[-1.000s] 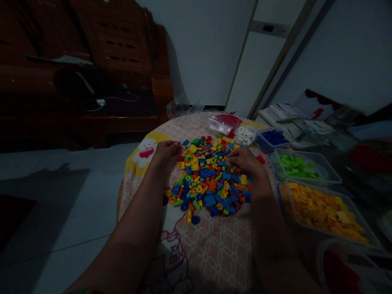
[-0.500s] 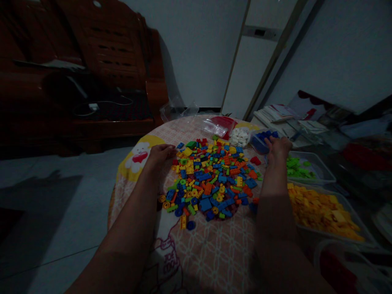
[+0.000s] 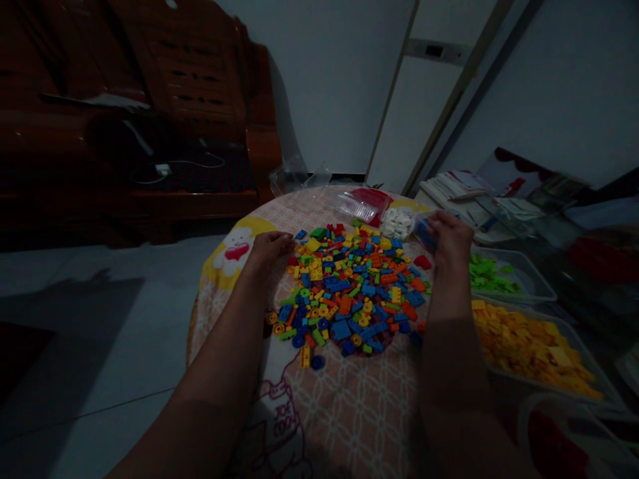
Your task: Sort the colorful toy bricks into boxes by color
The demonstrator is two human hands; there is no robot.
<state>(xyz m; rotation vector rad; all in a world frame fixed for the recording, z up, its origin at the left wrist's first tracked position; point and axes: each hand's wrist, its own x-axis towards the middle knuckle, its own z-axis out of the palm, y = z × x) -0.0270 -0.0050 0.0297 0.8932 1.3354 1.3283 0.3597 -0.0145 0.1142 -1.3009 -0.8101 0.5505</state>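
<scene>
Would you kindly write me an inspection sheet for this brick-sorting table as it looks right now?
Surface: round table under a patterned peach cloth.
Job's things: mixed brick pile at centre; blue-brick tub mostly hidden by the right hand; green-brick tub; yellow-brick tub; white bricks.
Clutter: red-and-clear bag; papers at right.
Hands: left hand rests at the pile's left edge; right hand is over the blue-brick tub, grip unclear.
Cables: white charger cable on the wooden bench.
Surroundings: dim room, grey floor, pale wall.
</scene>
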